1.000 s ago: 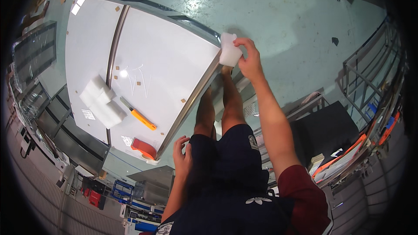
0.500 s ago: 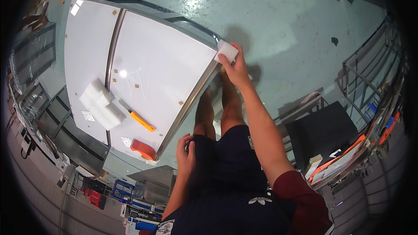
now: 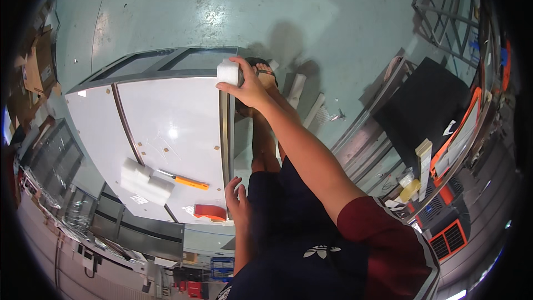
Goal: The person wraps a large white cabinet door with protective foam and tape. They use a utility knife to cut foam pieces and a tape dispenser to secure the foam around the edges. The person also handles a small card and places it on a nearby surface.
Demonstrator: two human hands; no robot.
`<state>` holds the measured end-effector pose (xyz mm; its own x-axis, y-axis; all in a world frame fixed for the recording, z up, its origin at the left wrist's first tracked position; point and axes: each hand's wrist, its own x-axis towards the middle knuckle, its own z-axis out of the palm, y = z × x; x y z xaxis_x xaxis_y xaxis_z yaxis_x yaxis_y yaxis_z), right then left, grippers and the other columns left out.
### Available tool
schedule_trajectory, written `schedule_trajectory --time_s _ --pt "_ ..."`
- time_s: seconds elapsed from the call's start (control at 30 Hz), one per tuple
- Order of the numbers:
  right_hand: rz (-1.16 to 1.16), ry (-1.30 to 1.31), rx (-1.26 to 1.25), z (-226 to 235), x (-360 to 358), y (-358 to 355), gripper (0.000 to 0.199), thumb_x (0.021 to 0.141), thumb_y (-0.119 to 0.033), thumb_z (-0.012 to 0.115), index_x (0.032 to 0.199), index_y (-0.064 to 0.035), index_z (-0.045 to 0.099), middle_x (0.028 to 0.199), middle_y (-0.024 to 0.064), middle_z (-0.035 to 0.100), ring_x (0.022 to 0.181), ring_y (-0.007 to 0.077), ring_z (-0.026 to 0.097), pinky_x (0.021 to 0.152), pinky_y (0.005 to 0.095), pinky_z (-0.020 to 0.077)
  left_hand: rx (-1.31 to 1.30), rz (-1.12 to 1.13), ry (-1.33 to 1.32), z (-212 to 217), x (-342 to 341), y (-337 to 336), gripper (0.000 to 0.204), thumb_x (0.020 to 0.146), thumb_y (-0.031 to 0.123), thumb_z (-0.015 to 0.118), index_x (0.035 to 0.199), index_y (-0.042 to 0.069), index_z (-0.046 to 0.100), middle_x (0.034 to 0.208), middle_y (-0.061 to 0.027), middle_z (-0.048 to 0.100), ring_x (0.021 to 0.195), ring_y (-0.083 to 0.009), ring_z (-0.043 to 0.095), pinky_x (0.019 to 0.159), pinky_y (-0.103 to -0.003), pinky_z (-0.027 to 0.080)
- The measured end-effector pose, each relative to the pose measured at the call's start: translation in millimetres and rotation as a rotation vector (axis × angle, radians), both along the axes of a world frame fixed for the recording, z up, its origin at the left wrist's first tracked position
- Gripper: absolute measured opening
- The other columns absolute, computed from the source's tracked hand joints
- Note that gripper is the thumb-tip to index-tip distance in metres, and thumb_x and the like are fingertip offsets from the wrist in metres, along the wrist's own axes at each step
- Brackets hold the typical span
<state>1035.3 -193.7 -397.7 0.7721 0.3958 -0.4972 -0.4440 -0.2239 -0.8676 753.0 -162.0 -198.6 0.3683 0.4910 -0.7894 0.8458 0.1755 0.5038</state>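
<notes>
White foam, a small block, sat at the far corner of the white panel, at about twelve o'clock from the panel's middle. The right hand gripped it, fingers curled over its top and side. The left hand rested at the panel's near edge, around five o'clock, fingers loosely spread against the metal trim. On the panel lay two stacked white foam pieces at seven o'clock, an orange-handled utility knife just beside them, and a red tape roll near the left hand. Flattened brown cardboard stood at nine o'clock on the floor.
</notes>
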Motion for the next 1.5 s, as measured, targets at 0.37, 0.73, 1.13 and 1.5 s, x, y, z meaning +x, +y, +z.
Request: schedule_trajectory --time_s 0.37,0.73,1.13,1.5 --pt "0.073 -0.022 -0.010 6 10 -5 0.096 0.077 -0.045 0.089 0.151 -0.0105 0.037 0.165 0.0293 0.019 0.153 0.0423 0.026 0.116 0.0476 0.0366 -0.013 -0.135 -0.024 -8 30 -2 0.026 0.102 0.013 0.055 0.122 -0.002 0.062 0.133 -0.0176 0.060 0.122 -0.0286 0.060 0.100 -0.039 0.051" --pt "0.061 -0.052 -0.044 14 16 -1 0.120 0.070 -0.045 0.093 0.160 -0.0122 0.022 0.160 0.0320 0.022 0.152 0.0456 0.022 0.119 0.0521 0.0317 0.075 -0.130 -0.017 0 34 5 0.025 0.102 0.012 0.055 0.122 0.000 0.063 0.131 -0.0183 0.061 0.122 -0.0305 0.061 0.099 -0.039 0.052" --pt "-0.201 0.057 0.019 35 27 -74 0.059 0.103 -0.034 0.050 0.152 -0.0040 0.037 0.156 0.0177 0.039 0.143 0.0322 0.041 0.114 0.0442 0.0365 0.679 0.382 0.361 -26 -154 10 0.024 0.097 0.010 0.059 0.116 -0.004 0.062 0.107 -0.0151 0.066 0.096 -0.0227 0.065 0.084 -0.037 0.053" --pt "-0.053 0.197 -0.183 57 -24 -118 0.035 0.107 -0.029 0.049 0.128 -0.0018 0.055 0.127 0.0121 0.059 0.109 0.0203 0.060 0.089 0.0348 0.0503 0.466 1.050 0.325 -128 -344 20 0.059 0.086 0.011 0.069 0.133 -0.008 0.038 0.116 -0.0194 0.059 0.085 -0.0210 0.065 0.072 -0.031 0.056"
